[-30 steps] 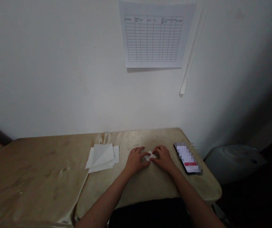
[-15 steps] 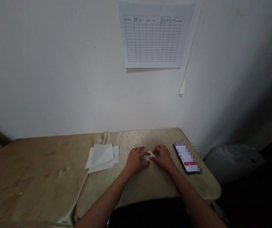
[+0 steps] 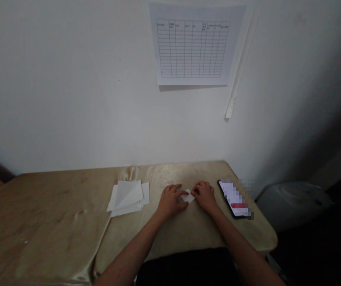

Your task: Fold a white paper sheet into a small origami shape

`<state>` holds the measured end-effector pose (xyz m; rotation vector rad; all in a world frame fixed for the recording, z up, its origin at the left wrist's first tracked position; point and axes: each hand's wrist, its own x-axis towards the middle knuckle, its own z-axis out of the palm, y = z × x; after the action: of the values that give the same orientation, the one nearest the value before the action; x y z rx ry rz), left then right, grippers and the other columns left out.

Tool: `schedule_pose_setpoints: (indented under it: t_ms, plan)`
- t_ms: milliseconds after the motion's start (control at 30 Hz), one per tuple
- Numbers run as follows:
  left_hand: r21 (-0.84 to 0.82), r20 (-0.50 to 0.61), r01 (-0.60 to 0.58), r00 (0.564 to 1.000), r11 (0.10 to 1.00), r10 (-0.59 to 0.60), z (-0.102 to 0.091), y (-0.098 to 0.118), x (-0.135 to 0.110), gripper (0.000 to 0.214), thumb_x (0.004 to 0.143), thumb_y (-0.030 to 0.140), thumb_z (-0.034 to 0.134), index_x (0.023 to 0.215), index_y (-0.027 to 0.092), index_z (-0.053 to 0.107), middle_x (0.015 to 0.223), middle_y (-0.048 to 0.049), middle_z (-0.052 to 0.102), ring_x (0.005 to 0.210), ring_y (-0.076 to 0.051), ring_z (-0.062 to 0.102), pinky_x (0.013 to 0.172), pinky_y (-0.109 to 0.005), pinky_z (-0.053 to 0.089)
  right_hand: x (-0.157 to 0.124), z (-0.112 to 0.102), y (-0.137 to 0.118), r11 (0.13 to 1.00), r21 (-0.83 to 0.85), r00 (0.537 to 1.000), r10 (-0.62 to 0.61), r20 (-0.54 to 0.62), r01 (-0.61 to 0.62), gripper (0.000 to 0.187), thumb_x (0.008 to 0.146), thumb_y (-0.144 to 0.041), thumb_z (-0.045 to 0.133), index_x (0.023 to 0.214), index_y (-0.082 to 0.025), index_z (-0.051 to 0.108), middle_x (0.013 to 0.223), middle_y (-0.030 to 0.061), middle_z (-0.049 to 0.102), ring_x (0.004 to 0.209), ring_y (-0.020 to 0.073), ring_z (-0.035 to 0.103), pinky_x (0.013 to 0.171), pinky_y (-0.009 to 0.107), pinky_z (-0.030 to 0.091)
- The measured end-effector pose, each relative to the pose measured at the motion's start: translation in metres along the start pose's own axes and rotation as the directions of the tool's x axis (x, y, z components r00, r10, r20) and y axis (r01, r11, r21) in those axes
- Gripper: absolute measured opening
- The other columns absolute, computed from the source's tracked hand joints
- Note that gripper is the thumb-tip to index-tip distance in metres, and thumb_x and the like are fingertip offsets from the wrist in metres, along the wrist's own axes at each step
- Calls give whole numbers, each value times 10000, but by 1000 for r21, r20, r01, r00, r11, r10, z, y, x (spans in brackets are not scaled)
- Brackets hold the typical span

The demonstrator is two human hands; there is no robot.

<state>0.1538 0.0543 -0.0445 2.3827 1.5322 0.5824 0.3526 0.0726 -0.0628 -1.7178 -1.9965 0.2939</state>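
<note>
Forearms stretch from the near edge across the tan table, where my left hand and right hand meet over a small folded paper. The fingers of both are curled and pinch it against the tabletop. Just left of them lies a loose stack of white sheets; just right, a phone with its screen lit. Beyond, a printed grid chart hangs on the white wall.
</note>
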Motion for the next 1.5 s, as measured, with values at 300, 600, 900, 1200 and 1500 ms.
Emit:
schedule_pose_setpoints:
  t_ms: [300,600,900,1200,1500]
  plan:
    - [11,-5,-10,1000,1000,10,0,1,-2,412,772,404,776,1179,378,716,1433,-16,559,1332,-319,451,1157,-516,316,-2,2,4,998,-48,998,-44,-55,41,117,947,-281,563,929,-221,662,1128,74,646,1129,248,539,951,385,351]
    - [8,-15,-40,999,999,40,0,-1,-3,327,858,365,704,1184,393,707,1425,-8,556,1334,-298,440,1162,-517,305,-6,0,4,997,9,994,-75,-84,76,117,919,-325,620,928,-241,700,1087,67,643,1116,250,544,965,388,354]
    - [18,4,15,1000,1000,-15,-3,4,-1,338,834,340,738,1169,384,725,1450,-46,521,1337,-315,448,1157,-533,317,-7,-9,1,996,63,997,-65,-37,68,117,845,-339,709,927,-256,719,1089,55,640,1141,256,542,985,397,357]
    - [8,0,28,1000,1000,-28,-2,3,0,315,851,386,734,1165,382,733,1460,-50,504,1340,-315,440,1154,-525,332,-15,-8,0,993,74,995,-93,18,92,319,755,-382,785,1006,-232,658,1235,84,586,1261,284,485,1069,412,337]
    - [8,1,35,999,999,-35,-2,2,0,309,854,303,724,1152,383,732,1453,-40,508,1347,-311,435,1156,-510,325,-21,-13,-3,991,82,992,-107,63,101,423,679,-409,827,986,-223,605,1313,99,552,1316,302,449,1123,443,295]
